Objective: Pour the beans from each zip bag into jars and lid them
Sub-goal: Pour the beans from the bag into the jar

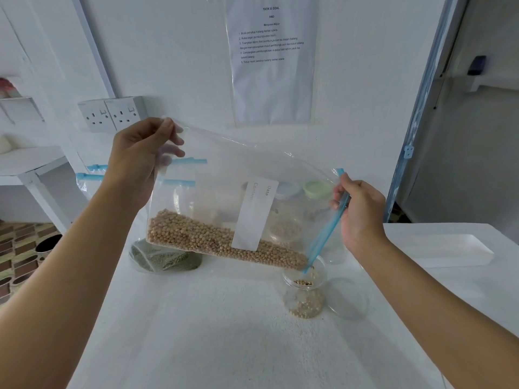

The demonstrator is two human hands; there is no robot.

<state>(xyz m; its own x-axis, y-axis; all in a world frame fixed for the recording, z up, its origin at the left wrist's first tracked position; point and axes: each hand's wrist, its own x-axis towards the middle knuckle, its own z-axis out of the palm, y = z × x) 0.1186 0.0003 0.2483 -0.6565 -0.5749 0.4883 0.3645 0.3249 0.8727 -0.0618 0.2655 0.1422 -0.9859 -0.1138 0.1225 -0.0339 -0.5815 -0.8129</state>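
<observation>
A clear zip bag (219,175) with a blue zip strip and a white label hangs tilted over the table, its pale soybeans (213,240) lying along the lower edge. My left hand (140,161) pinches the bag's raised bottom corner. My right hand (359,214) grips the blue zip end, whose lower corner dips into an open clear jar (306,293). Beans lie in the bottom of that jar. A clear lid (348,300) lies flat just right of the jar.
A bag of green beans (163,258) lies on the white table (224,332) behind the left. More jars, one with a pale green lid (317,188), stand at the back. A white tray (455,251) sits at the right. More zip bags (90,178) stand at the far left.
</observation>
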